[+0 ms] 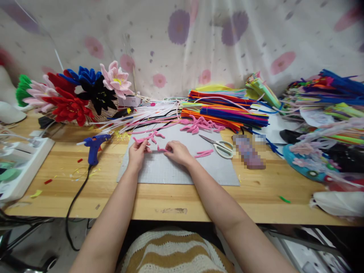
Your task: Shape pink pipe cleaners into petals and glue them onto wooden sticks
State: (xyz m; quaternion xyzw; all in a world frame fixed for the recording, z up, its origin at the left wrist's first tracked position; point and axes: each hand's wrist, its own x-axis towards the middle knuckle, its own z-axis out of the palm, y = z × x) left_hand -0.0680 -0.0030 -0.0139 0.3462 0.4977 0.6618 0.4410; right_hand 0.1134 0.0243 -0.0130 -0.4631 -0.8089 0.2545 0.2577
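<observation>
Pink, fuzzy and bent into short branches, a stem piece (140, 140) sits pinched between the thumb and fingers of the left hand (137, 154), above the left part of a grey cutting mat (170, 172). The right hand (178, 152), just to the right, grips a short pink length (162, 149) at its fingertips, its free end pointing left across the gap between the two hands. Another pink twist lies just beyond the left fingertips; the view is too small and soft to say whether it joins the held piece. Near the right edge of the mat lie a few straight pink strips (204, 152), and just beside them scissors (215, 143) with pale handles, their blades pointing to the far left. A heap of curled pink pieces (195, 124) rests at the far edge of the mat, in front of bundles of coloured pipe cleaners (230, 113) in orange, blue and red. To the left, well apart from the hands, a blue glue gun (93, 149) lies on the wooden table (256, 204), its black cord running off the near edge. Farther left stand fuzzy flowers (72, 108) in red, black, blue and pink.
</observation>
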